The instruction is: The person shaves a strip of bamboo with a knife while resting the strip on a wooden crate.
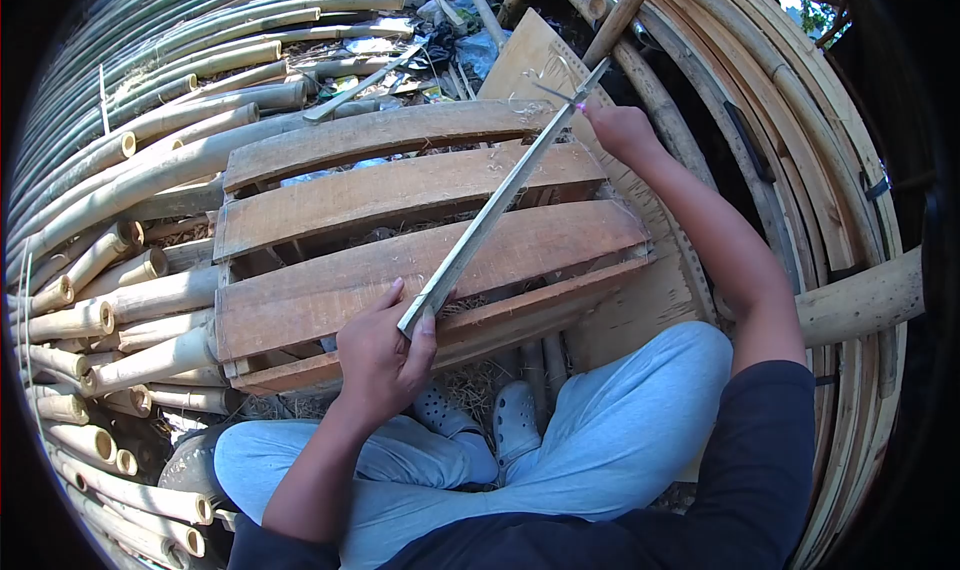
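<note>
A long, narrow bamboo strip (pixel 490 210) slants across a slatted wooden crate (pixel 400 185), from lower left to upper right. My left hand (pixel 385 355) holds its lower end, with the thumb and fingers around it near the crate's front edge. Near the strip's upper end, my right hand (pixel 620 132) is closed on the handle of a knife (pixel 556 94). The thin blade points left and crosses the strip. Pale curled shavings hang by the blade and lie on the slats. Fingers hide most of the knife's handle.
Stacked bamboo poles (pixel 150 300) fill the left side. A plywood sheet (pixel 630 310) lies under and right of the crate. Long wooden strips (pixel 800 150) curve along the right, crossed by a thick bamboo pole (pixel 865 298). Litter (pixel 440 45) lies behind the crate.
</note>
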`<state>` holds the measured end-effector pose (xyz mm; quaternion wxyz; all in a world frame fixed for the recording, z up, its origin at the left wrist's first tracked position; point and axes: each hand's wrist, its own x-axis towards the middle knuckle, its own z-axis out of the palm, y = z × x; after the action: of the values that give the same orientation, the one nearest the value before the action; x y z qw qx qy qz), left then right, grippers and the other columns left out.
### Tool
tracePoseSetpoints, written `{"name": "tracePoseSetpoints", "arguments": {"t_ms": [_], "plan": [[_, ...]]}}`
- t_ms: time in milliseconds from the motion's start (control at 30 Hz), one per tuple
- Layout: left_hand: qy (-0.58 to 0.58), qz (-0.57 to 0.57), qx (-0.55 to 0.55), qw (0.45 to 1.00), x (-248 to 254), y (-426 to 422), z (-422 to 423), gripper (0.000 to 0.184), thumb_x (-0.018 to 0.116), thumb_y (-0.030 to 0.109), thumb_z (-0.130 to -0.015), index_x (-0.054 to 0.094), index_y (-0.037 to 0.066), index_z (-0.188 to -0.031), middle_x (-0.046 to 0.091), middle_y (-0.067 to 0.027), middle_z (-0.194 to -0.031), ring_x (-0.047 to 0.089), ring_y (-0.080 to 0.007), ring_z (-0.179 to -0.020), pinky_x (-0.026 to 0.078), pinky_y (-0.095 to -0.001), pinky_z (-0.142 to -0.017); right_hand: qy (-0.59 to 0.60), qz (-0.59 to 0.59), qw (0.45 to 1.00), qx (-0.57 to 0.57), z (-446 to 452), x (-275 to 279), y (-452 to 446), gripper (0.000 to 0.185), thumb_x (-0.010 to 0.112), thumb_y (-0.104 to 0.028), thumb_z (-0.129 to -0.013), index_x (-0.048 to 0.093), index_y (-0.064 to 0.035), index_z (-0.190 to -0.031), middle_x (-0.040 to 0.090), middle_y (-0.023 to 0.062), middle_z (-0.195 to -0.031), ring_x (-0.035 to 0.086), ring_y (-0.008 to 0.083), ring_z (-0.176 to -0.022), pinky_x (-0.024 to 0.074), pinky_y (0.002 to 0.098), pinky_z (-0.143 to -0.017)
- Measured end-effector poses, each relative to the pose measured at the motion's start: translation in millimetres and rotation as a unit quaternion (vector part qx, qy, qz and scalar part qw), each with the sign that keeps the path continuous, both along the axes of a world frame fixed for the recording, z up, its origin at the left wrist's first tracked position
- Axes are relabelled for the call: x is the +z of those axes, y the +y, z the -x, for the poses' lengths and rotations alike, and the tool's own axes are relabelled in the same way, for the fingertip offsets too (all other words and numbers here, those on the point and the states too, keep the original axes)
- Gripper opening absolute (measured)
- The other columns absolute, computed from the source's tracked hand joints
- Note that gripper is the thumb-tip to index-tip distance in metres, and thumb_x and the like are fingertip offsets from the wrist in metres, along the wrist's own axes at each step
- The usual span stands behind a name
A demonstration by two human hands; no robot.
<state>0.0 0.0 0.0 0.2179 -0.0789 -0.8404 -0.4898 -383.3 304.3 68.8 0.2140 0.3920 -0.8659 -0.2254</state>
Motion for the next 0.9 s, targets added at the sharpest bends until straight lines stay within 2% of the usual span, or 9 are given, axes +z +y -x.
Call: {"name": "tracePoseSetpoints", "arguments": {"t_ms": [33,100,167,200,267,433,533,600,900], "plan": [[0.0,0.016,0.007,1.0,-1.5,0.8,-1.5,0.032,0.054,0.014,-0.094,0.071,0.011,-0.121,0.057,-0.016,-0.06,0.065,-0.0373,-0.067,0.045,-0.0501,-0.111,0.041,0.051,0.994,-0.085,12.9,-2.5,10.1,0.026,0.044,-0.032,-0.106,0.055,-0.0106,-0.096,0.065,0.0086,-0.059,0.069,0.0289,-0.054,0.0528,0.0429,-0.046],[0.013,0.057,0.012,0.998,4.9,-12.9,6.1,0.033,0.052,0.014,-0.095,0.072,0.011,-0.121,0.054,-0.0159,-0.058,0.063,-0.0373,-0.064,0.045,-0.0503,-0.111,0.067,0.011,0.994,-0.082,11.5,-0.9,-6.9,0.023,0.045,-0.028,-0.105,0.055,-0.0095,-0.096,0.064,0.0088,-0.059,0.068,0.0285,-0.053,0.0518,0.0428,-0.044],[-0.066,0.056,-0.018,0.996,19.4,-16.6,3.5,0.035,0.045,0.011,-0.097,0.07,0.004,-0.121,0.074,-0.0171,-0.096,0.07,-0.0385,-0.09,0.04,-0.0496,-0.114,0.028,-0.031,0.992,0.122,-10.6,-0.1,-24.7,0.019,0.047,-0.023,-0.103,0.056,-0.0085,-0.095,0.065,0.0084,-0.06,0.069,0.0276,-0.053,0.0512,0.0415,-0.043],[-0.049,0.059,-0.015,0.997,17.4,-14.3,2.4,0.035,0.045,0.012,-0.098,0.07,0.003,-0.12,0.074,-0.0167,-0.099,0.07,-0.0378,-0.091,0.04,-0.0489,-0.115,0.046,-0.083,0.991,0.092,-13.7,5.2,-21.5,0.017,0.049,-0.02,-0.101,0.058,-0.0068,-0.095,0.07,0.0091,-0.067,0.072,0.0263,-0.058,0.0541,0.0398,-0.046],[-0.055,0.051,-0.014,0.997,15.1,-7.2,-1.8,0.035,0.045,0.012,-0.098,0.07,0.003,-0.12,0.074,-0.0165,-0.101,0.071,-0.0373,-0.092,0.04,-0.0487,-0.114,0.147,0.025,0.932,-0.329,60.0,-6.1,36.3,0.017,0.05,-0.02,-0.1,0.06,-0.0064,-0.096,0.073,0.0106,-0.072,0.074,0.0262,-0.062,0.0567,0.0394,-0.05],[-0.062,0.035,-0.013,0.997,17.1,-4.4,-2.2,0.035,0.044,0.013,-0.099,0.07,0.003,-0.119,0.075,-0.0158,-0.104,0.071,-0.0363,-0.097,0.04,-0.0486,-0.114,0.088,0.028,0.969,-0.228,6.2,37.1,24.3,0.017,0.048,-0.017,-0.101,0.061,-0.0056,-0.099,0.075,0.0124,-0.079,0.076,0.027,-0.07,0.0595,0.0419,-0.06],[-0.054,0.036,-0.011,0.998,14.8,-2.7,-0.3,0.035,0.044,0.013,-0.099,0.07,0.002,-0.119,0.075,-0.0164,-0.104,0.071,-0.0371,-0.098,0.04,-0.0498,-0.114,-0.043,0.084,0.965,-0.244,-40.2,31.7,-17.2,0.026,0.044,-0.025,-0.105,0.058,-0.0023,-0.104,0.072,0.0201,-0.083,0.072,0.0382,-0.081,0.0554,0.0536,-0.071],[0.009,0.005,0.005,1.0,10.5,-0.2,2.9,0.034,0.049,0.013,-0.095,0.072,0.012,-0.121,0.053,-0.0112,-0.058,0.062,-0.0372,-0.064,0.047,-0.0486,-0.11,-0.101,0.107,0.963,-0.225,-83.3,36.2,-43.8,0.029,0.043,-0.026,-0.105,0.058,-0.0008,-0.104,0.07,0.0227,-0.083,0.07,0.0415,-0.081,0.0544,0.0549,-0.073],[-0.033,-0.008,-0.008,0.999,21.0,-0.6,-2.2,0.033,0.047,0.011,-0.098,0.07,0.009,-0.122,0.063,-0.0145,-0.072,0.066,-0.0356,-0.075,0.041,-0.0508,-0.113,-0.3,0.211,0.91,-0.19,-230.8,48.5,-59.9,0.029,0.044,-0.024,-0.105,0.057,0.0011,-0.099,0.068,0.026,-0.084,0.067,0.0451,-0.081,0.0516,0.0553,-0.074]]}}
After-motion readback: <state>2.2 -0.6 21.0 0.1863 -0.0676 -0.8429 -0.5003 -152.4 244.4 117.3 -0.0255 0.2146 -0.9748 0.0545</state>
